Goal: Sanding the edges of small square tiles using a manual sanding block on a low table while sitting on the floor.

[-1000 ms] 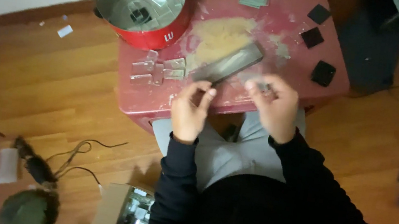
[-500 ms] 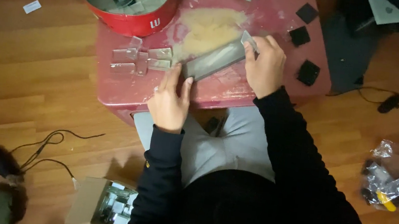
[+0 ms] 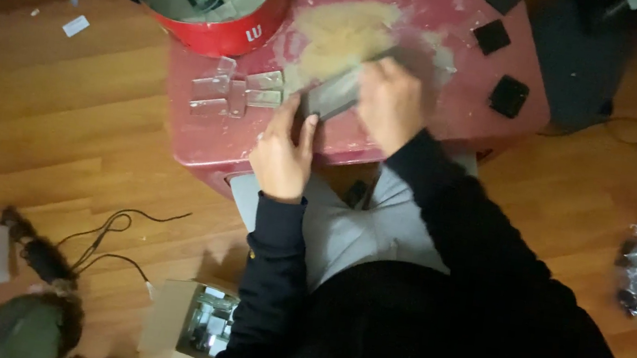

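The left hand (image 3: 282, 158) is pinning the near end of a long grey strip (image 3: 329, 97) on the red table (image 3: 209, 136), while the right hand (image 3: 390, 102), blurred, is probably gripping its far end. Next calls for steady pressure.

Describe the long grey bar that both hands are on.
The grey bar is a long, flat, dark grey block, stone-like in look, lying slantwise on the red table near its front edge. The left hand presses its near end; the right hand covers its far end, blurred. A tan smear spreads beside it.
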